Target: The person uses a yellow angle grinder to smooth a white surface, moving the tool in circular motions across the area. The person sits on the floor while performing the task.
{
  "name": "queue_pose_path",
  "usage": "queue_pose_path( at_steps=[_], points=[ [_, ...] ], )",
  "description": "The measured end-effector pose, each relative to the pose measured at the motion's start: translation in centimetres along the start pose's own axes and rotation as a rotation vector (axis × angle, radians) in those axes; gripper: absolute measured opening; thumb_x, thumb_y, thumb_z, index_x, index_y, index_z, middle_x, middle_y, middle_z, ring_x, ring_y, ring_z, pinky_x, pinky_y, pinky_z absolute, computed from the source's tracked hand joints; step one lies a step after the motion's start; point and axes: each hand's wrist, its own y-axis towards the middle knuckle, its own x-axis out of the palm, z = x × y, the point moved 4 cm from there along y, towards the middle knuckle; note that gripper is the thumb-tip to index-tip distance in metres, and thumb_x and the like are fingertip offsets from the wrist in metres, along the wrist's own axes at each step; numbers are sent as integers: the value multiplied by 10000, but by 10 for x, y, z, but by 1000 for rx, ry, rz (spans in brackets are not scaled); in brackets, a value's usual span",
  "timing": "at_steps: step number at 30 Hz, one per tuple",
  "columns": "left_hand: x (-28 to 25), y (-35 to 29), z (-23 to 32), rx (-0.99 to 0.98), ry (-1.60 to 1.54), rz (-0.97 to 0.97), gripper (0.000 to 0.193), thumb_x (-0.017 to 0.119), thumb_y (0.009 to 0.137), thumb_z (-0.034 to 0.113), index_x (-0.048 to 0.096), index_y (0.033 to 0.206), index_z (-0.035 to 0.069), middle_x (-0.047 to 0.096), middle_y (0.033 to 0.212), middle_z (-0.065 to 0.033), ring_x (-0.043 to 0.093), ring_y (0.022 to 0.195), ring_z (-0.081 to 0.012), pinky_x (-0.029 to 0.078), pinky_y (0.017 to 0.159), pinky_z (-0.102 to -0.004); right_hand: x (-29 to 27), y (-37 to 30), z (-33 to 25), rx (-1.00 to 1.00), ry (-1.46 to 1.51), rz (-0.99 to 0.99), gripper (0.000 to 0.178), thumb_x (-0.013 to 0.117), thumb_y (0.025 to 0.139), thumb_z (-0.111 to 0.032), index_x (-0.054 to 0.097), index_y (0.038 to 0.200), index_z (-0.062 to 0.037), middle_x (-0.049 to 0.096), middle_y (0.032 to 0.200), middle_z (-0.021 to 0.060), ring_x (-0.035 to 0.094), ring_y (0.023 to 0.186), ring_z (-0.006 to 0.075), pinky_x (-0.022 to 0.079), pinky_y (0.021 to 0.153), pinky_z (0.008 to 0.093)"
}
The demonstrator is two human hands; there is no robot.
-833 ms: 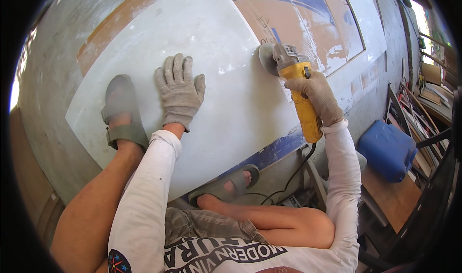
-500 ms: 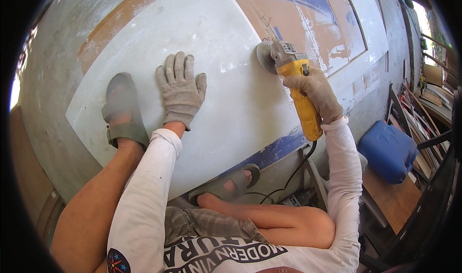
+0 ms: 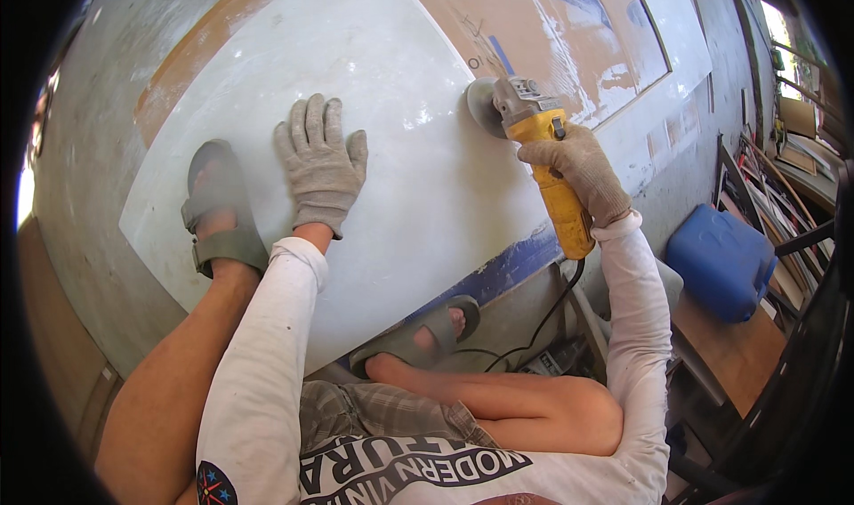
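My right hand (image 3: 583, 171), in a grey knit glove, wraps round the yellow body of an angle grinder (image 3: 562, 204). The grinder's round disc (image 3: 485, 106) meets or hovers just over the right edge of a large white panel (image 3: 418, 211); which of the two I cannot tell. Flat on that panel lies my left hand (image 3: 322, 162), gloved as well, with its fingers stretched out and nothing in it. My left foot in a green sandal (image 3: 222, 198) rests on the panel beside that hand.
Under the panel lie printed brown cardboard (image 3: 525, 47) and a blue strip (image 3: 498, 274). The grinder's black cord (image 3: 534, 331) runs down past my right foot's sandal (image 3: 427, 340). At right stand a blue jerrycan (image 3: 722, 260) and a stack of wood offcuts (image 3: 778, 207).
My left hand appears slightly further left on the panel. The grinder and my right hand have shifted a little to the left in view, along with a slight shift of the whole picture.
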Motion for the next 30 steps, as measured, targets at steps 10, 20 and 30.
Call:
queue_pose_path(
  at_steps=[10,20,30],
  points=[
    [-2,1,0,29,31,38,643,683,1064,469,603,1581,95,544,1667,-141,453,1598,-374,314,1306,-655,-5,-16,14,28,17,-18,446,918,822,-315,788,1094,13,736,842,70,698,704,188,584,676,345],
    [0,0,-1,38,25,48,626,687,1067,465,607,1568,99,553,1652,-141,458,1591,-375,327,1298,-651,-10,-33,36,65,20,2,439,915,825,-282,780,1107,27,737,852,76,701,712,191,583,679,346],
    [1,0,0,-5,-6,4,649,700,1048,472,611,1575,103,537,1676,-144,425,1622,-379,274,1332,-667,-16,-31,26,65,-30,29,410,895,856,-262,774,1123,26,748,861,85,713,719,199,585,681,349]
  ],
)
